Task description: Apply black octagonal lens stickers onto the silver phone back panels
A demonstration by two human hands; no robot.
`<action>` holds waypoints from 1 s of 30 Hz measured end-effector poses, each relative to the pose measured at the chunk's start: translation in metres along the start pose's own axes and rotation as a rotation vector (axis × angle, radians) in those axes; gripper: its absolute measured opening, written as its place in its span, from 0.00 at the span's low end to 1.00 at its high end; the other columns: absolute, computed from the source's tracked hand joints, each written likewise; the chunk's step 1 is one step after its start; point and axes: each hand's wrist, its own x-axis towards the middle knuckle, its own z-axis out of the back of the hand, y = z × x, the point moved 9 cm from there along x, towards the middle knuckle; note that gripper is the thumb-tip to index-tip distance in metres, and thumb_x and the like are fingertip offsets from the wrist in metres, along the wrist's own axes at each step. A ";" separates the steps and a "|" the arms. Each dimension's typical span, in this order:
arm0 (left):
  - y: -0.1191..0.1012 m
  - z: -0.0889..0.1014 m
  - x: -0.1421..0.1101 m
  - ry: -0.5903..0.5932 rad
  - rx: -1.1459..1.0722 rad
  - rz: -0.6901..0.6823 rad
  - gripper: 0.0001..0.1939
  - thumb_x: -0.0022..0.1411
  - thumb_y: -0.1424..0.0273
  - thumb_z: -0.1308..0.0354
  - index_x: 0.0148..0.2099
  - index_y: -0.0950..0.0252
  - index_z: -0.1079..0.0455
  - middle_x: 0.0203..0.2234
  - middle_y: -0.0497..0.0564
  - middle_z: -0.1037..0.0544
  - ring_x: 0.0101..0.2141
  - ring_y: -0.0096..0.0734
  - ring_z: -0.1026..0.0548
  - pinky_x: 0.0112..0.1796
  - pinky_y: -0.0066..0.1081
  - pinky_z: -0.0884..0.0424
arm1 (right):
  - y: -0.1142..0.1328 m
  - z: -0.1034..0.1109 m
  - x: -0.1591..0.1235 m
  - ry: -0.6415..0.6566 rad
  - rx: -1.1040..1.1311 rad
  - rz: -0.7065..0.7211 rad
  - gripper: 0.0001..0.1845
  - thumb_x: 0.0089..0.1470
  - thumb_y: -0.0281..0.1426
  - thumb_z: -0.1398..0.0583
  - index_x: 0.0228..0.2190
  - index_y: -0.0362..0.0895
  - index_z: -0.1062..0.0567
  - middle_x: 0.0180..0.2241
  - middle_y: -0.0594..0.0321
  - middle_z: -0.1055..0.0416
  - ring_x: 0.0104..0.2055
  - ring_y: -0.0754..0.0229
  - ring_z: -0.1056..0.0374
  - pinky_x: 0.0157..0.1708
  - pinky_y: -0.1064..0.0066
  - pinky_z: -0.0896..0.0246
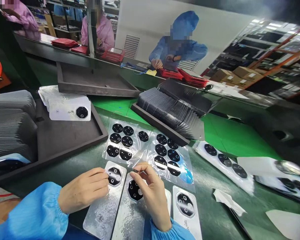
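Several silvery phone back panels lie side by side before me, each with a black octagonal camera plate. My left hand (86,189) is closed, its fingertips at the left edge of the camera plate (114,176) on the leftmost panel (102,213). Over the second panel (128,218) is my right hand (152,193), thumb and fingers pinched above its camera plate (134,190). What either pinch holds, if anything, is too small to make out. A third panel is mostly hidden behind my right hand. To the right lies another panel (187,213).
Beyond my hands, a clear plastic sheet (145,155) carries several black octagonal plates. Dark trays (65,143) with stacked panels stand left and behind. Bagged plates (225,163) and crumpled white paper (228,201) lie right. A co-worker in blue (177,43) sits across the bench.
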 end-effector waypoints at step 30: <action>0.005 -0.005 0.002 0.039 0.028 -0.008 0.12 0.69 0.83 0.54 0.37 0.69 0.31 0.32 0.51 0.22 0.40 0.31 0.23 0.56 0.41 0.28 | 0.017 -0.033 -0.002 0.209 -0.092 0.095 0.05 0.63 0.29 0.43 0.37 0.45 0.26 0.34 0.64 0.26 0.35 0.62 0.30 0.36 0.72 0.35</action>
